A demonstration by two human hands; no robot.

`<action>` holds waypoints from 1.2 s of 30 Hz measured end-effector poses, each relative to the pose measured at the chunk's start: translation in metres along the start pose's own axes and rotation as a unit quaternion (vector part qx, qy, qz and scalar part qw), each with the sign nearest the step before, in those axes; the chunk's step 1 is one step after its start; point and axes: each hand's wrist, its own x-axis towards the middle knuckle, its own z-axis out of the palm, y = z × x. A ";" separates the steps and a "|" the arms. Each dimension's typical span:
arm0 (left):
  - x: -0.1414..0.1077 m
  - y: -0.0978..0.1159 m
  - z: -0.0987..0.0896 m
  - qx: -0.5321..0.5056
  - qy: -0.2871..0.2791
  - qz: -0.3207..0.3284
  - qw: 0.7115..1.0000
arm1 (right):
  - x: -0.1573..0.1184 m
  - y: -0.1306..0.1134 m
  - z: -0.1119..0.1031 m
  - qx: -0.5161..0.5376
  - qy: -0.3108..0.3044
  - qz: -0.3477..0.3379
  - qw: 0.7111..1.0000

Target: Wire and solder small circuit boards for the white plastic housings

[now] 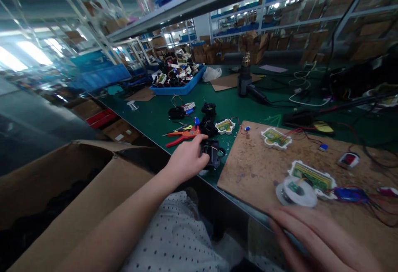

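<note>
My left hand [191,156] reaches to the bench edge, thumb and forefinger apart, touching or just over a black plastic part [213,154]; whether it grips the part is hard to see. Beside its fingertips lie red-handled pliers [184,136] and more black parts [208,126]. My right hand [320,234], blurred, is at the front edge of the brown board [248,160], fingers extended. Just beyond it sits a white spool [297,192], against a green circuit board in a white frame [314,176]. Another framed circuit board [276,138] lies farther back.
A blue tray [186,87] heaped with parts stands at the back of the green bench [149,118]. A heat gun [245,81] stands upright right of it. Loose wires cross the right side. An open cardboard box [124,176] is at the lower left.
</note>
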 end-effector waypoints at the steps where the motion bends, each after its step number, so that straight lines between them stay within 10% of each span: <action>1: -0.007 0.011 0.000 -0.004 -0.002 0.023 1.000 | 0.015 -0.010 0.009 -0.019 -0.018 0.003 1.000; 6: -0.039 0.047 0.003 -0.014 -0.020 0.125 0.992 | 0.066 -0.025 0.042 0.003 -0.050 0.149 0.988; 18: -0.064 0.046 0.009 0.027 0.060 0.253 0.965 | 0.069 -0.020 0.063 0.119 -0.074 0.259 0.956; 27: -0.043 0.040 0.003 -0.073 -0.073 0.154 0.983 | 0.029 -0.021 0.057 0.110 -0.048 0.140 0.983; 36: -0.022 0.043 0.013 -0.079 -0.081 0.146 0.983 | -0.022 0.003 0.036 0.222 -0.056 0.037 0.973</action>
